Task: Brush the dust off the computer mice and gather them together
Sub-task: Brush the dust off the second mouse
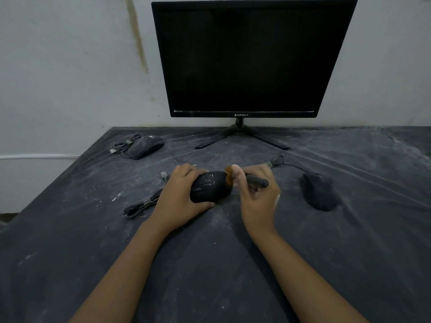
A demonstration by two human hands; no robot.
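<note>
dusty cloth (210, 264), monitor (249, 59) behind, left hand (179, 197) gripping mouse (211, 186), right hand (258, 197) holding brush (257, 181) (second mouse (318, 193) nearby)

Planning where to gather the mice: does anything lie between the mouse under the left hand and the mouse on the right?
Only the right hand, gripping the brush, sits between the held mouse and the right mouse. Past it only dusty cloth shows; that mouse's cable runs farther back.
</note>
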